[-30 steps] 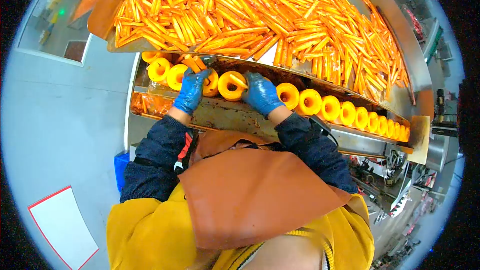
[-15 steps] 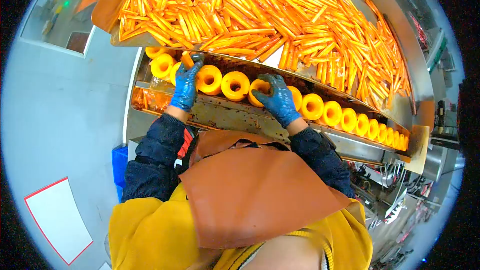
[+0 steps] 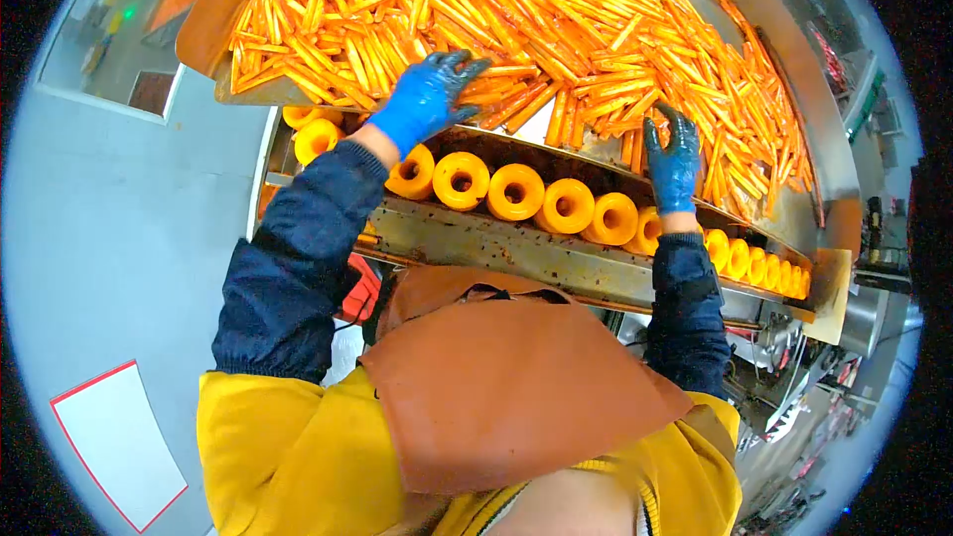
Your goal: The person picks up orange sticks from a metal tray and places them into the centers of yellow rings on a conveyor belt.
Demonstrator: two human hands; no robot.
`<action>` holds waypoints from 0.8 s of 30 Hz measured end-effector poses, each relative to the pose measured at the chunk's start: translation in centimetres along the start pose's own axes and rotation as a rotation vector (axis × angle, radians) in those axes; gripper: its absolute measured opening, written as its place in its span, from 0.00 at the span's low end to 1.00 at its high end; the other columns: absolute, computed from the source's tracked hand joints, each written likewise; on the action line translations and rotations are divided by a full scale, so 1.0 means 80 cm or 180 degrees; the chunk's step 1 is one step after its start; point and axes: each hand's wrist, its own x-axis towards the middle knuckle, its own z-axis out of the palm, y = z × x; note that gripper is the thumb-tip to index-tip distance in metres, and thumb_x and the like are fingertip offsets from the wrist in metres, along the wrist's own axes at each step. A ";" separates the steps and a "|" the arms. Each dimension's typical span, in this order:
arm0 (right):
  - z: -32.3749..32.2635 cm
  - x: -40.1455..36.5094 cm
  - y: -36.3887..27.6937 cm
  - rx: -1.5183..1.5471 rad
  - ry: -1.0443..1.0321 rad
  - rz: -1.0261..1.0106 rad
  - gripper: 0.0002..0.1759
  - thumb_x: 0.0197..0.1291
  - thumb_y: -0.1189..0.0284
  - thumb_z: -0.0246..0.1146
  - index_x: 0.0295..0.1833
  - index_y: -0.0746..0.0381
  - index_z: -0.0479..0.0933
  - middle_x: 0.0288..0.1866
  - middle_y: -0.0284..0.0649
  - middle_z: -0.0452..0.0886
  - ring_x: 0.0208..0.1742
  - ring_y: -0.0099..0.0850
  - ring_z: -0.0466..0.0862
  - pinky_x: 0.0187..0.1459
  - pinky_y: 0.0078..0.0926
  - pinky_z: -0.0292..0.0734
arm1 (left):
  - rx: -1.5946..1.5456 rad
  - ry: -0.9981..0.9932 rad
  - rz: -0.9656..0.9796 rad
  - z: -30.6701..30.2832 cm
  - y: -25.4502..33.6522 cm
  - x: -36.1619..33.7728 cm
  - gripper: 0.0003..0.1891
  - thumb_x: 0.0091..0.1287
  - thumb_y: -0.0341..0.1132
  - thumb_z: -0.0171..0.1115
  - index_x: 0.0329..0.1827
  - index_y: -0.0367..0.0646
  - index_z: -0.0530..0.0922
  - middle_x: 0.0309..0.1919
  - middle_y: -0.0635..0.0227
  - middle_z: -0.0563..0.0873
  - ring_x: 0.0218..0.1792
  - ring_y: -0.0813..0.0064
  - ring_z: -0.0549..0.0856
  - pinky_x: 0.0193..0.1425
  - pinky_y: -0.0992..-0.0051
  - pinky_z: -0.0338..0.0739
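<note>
Both hands wear blue gloves. My left hand lies over the near left part of a heap of orange sticks, its fingers apart and pointing right. Farther right, my right hand reaches up to the near edge of the same heap, thumb and fingers spread, with nothing visible held. Between me and the heap runs a row of yellow rollers with round center holes. My left forearm and right wrist cross over this row and cover some rollers.
The metal tray around the heap has a raised curved wall. A metal ledge runs below the rollers. At left are a gray floor and a white, red-edged panel. Machinery parts stand at lower right.
Both hands have left the rollers for the stick heap, the left up and slightly right, the right farther right. The stick that was in my left hand is no longer seen there.
</note>
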 end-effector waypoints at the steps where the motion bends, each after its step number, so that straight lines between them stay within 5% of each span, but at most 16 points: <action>1: 0.005 0.001 0.011 -0.0040 -0.0038 0.0059 0.18 0.57 0.64 0.65 0.52 0.58 0.77 0.49 0.46 0.79 0.51 0.44 0.77 0.55 0.38 0.72 | 0.0243 -0.0269 0.0186 0.010 -0.001 0.015 0.32 0.60 0.47 0.61 0.69 0.54 0.64 0.61 0.57 0.73 0.54 0.53 0.78 0.57 0.60 0.74; 6: 0.034 -0.010 0.032 -0.0468 -0.0097 0.0263 0.23 0.55 0.55 0.65 0.53 0.56 0.77 0.49 0.49 0.79 0.51 0.47 0.77 0.53 0.41 0.73 | 0.0003 -0.0787 0.0285 0.023 0.003 0.067 0.30 0.60 0.42 0.60 0.67 0.51 0.65 0.56 0.54 0.76 0.53 0.53 0.79 0.53 0.59 0.77; 10: 0.030 -0.015 0.027 -0.0529 -0.0048 0.0438 0.18 0.56 0.57 0.65 0.49 0.55 0.79 0.47 0.48 0.80 0.48 0.46 0.78 0.51 0.41 0.74 | -0.0652 -0.0245 0.0223 0.031 -0.032 0.077 0.26 0.61 0.42 0.59 0.62 0.44 0.69 0.52 0.50 0.79 0.53 0.54 0.79 0.56 0.60 0.75; 14: 0.022 -0.012 0.017 -0.0131 -0.0042 0.0505 0.14 0.57 0.61 0.64 0.45 0.56 0.81 0.43 0.45 0.81 0.45 0.44 0.79 0.48 0.39 0.75 | -0.3353 0.0608 -0.1913 -0.009 -0.055 0.054 0.21 0.62 0.42 0.64 0.55 0.41 0.75 0.41 0.64 0.83 0.39 0.75 0.81 0.46 0.74 0.76; 15: 0.023 -0.012 0.016 -0.0203 0.0045 0.0420 0.13 0.57 0.62 0.64 0.44 0.56 0.81 0.42 0.44 0.81 0.44 0.44 0.80 0.47 0.38 0.75 | -0.3690 0.1162 -0.1838 -0.021 -0.056 0.042 0.17 0.62 0.38 0.64 0.52 0.41 0.77 0.35 0.72 0.82 0.35 0.82 0.78 0.41 0.79 0.74; 16: 0.023 -0.012 0.016 -0.0177 0.0038 0.0413 0.13 0.57 0.62 0.64 0.44 0.56 0.81 0.42 0.44 0.81 0.44 0.44 0.80 0.47 0.38 0.75 | -0.3759 0.1446 -0.1804 -0.034 -0.057 0.028 0.15 0.62 0.37 0.63 0.49 0.40 0.78 0.35 0.73 0.82 0.34 0.80 0.78 0.41 0.78 0.74; 18: 0.023 -0.012 0.017 -0.0100 0.0010 0.0449 0.12 0.57 0.63 0.64 0.44 0.56 0.81 0.41 0.44 0.81 0.43 0.43 0.80 0.47 0.38 0.76 | -0.4567 0.1394 -0.2960 -0.033 -0.077 -0.004 0.14 0.63 0.39 0.62 0.47 0.41 0.79 0.34 0.73 0.81 0.32 0.79 0.78 0.41 0.78 0.74; 19: 0.023 -0.012 0.017 -0.0067 0.0018 0.0402 0.11 0.57 0.64 0.64 0.43 0.56 0.81 0.40 0.44 0.81 0.43 0.43 0.80 0.46 0.38 0.76 | -0.4783 0.1756 -0.2666 -0.023 -0.079 -0.025 0.14 0.63 0.41 0.60 0.46 0.43 0.79 0.33 0.72 0.81 0.30 0.78 0.78 0.39 0.77 0.75; 20: 0.026 -0.012 0.020 -0.0043 0.0011 0.0386 0.11 0.57 0.64 0.64 0.43 0.56 0.81 0.40 0.44 0.81 0.43 0.43 0.80 0.46 0.38 0.76 | -0.5521 0.1759 -0.3271 -0.033 -0.069 -0.037 0.13 0.63 0.41 0.60 0.46 0.45 0.80 0.34 0.71 0.81 0.32 0.76 0.79 0.39 0.76 0.76; 22: 0.029 -0.016 0.027 -0.0096 0.0081 0.0336 0.11 0.57 0.64 0.64 0.43 0.56 0.81 0.40 0.43 0.81 0.43 0.43 0.80 0.47 0.37 0.76 | -0.6100 0.1331 -0.2964 -0.034 -0.070 -0.079 0.13 0.63 0.40 0.60 0.47 0.45 0.80 0.38 0.70 0.82 0.38 0.74 0.81 0.41 0.75 0.78; 24: 0.023 -0.015 0.015 -0.0200 0.0157 0.0259 0.11 0.58 0.64 0.63 0.43 0.56 0.82 0.41 0.42 0.82 0.42 0.41 0.80 0.47 0.36 0.76 | -0.5849 0.2031 -0.3502 -0.028 -0.043 -0.104 0.14 0.63 0.38 0.60 0.50 0.45 0.78 0.42 0.70 0.82 0.45 0.73 0.80 0.45 0.72 0.78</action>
